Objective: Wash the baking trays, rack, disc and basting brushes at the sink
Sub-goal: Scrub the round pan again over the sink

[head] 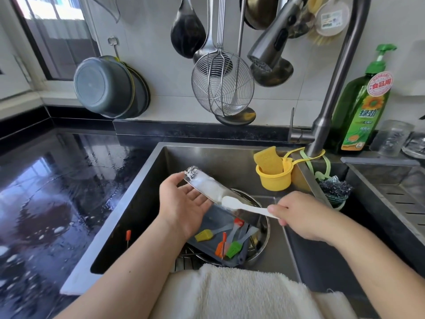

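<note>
The left hand (184, 203) is held palm up over the sink (230, 157), fingers nearly straight and slightly spread, propping a shiny metal baking tray (207, 187) that leans tilted against the fingertips with its foamy face upward. The right hand (299, 217) comes in from the right with its fingers curled around the handle of a white brush (243, 204), whose head lies on the lower part of the tilted tray.

Beneath both hands a dark grey tray (216, 219) sits in the basin on top of a round steel disc (262, 236), and a wire rack (184, 261) shows under its near edge. On the grey tray lie the basting brushes: a yellow one (203, 235), a red one (238, 222), an orange one (220, 246) and a green one (233, 248), their pale handles crossing each other.

A yellow cup (273, 178) holding a yellow sponge (268, 160) hangs from the base of the tap (322, 125), with a steel scourer (335, 187) just to its right. The spray head (271, 40) points down above the tray. A green detergent bottle (363, 107) stands behind the tap. A wire skimmer (223, 86) and ladles hang on the wall, and a grey basin (103, 86) hangs further left. The black counter (57, 180) at left is wet, and a cream towel (241, 293) covers the sink's near edge
</note>
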Demonstrator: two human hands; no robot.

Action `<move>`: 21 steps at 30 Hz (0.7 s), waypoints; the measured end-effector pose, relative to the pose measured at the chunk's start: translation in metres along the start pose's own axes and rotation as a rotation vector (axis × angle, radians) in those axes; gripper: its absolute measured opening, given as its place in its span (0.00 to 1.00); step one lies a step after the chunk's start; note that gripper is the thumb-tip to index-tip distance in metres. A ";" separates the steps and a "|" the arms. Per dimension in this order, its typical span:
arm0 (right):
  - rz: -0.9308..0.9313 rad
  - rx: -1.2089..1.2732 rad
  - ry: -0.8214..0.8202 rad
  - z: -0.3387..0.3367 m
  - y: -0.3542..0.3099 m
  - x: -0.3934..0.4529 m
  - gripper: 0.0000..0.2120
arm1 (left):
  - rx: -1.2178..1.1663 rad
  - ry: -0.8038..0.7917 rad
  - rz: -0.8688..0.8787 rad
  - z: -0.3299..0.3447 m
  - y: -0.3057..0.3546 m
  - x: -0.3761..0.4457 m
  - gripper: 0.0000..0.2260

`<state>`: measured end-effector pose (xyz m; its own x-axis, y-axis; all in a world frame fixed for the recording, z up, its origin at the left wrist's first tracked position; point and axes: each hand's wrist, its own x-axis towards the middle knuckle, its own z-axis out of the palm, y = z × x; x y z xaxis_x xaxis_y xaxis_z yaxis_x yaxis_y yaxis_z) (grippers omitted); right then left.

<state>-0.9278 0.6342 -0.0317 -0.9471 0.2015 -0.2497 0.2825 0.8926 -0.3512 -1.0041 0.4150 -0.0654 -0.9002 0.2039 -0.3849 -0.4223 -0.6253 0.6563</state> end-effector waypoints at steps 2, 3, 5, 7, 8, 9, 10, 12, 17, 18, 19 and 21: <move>-0.028 0.006 0.062 0.008 -0.004 0.007 0.23 | 0.068 -0.031 -0.041 0.006 -0.007 -0.005 0.22; -0.060 0.010 0.108 0.014 -0.009 0.013 0.23 | 0.092 -0.054 -0.060 0.008 -0.010 -0.006 0.22; -0.127 0.004 0.180 0.025 -0.022 0.022 0.23 | 0.116 -0.074 -0.060 0.010 -0.012 -0.008 0.21; -0.133 -0.007 0.169 0.027 -0.024 0.026 0.23 | 0.101 -0.046 -0.030 0.007 -0.009 -0.007 0.21; -0.112 -0.015 0.123 0.023 -0.020 0.024 0.23 | 0.074 -0.031 -0.018 0.005 -0.007 -0.007 0.21; -0.081 -0.026 0.060 0.016 -0.014 0.020 0.22 | 0.038 -0.012 -0.005 0.003 -0.004 -0.006 0.21; -0.048 -0.034 0.001 0.010 -0.007 0.015 0.22 | 0.001 0.006 0.010 0.002 -0.002 -0.005 0.21; 0.013 -0.041 -0.049 0.000 0.003 0.003 0.23 | -0.067 0.024 0.030 0.000 0.000 -0.002 0.21; -0.098 -0.024 0.130 0.023 -0.023 0.019 0.23 | -0.040 -0.034 -0.014 0.006 -0.010 -0.003 0.20; -0.124 -0.023 0.134 0.027 -0.029 0.021 0.23 | -0.046 -0.046 -0.016 0.005 -0.010 -0.004 0.21; -0.124 -0.020 0.119 0.028 -0.031 0.022 0.22 | -0.076 -0.052 -0.006 0.003 -0.008 -0.004 0.22; -0.083 -0.001 0.060 0.018 -0.023 0.018 0.23 | -0.226 -0.054 0.057 -0.003 0.002 -0.001 0.26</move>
<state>-0.9486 0.6097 -0.0441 -0.9747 0.1502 -0.1655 0.2023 0.9077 -0.3676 -1.0038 0.4115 -0.0660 -0.9287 0.1999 -0.3123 -0.3418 -0.7882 0.5119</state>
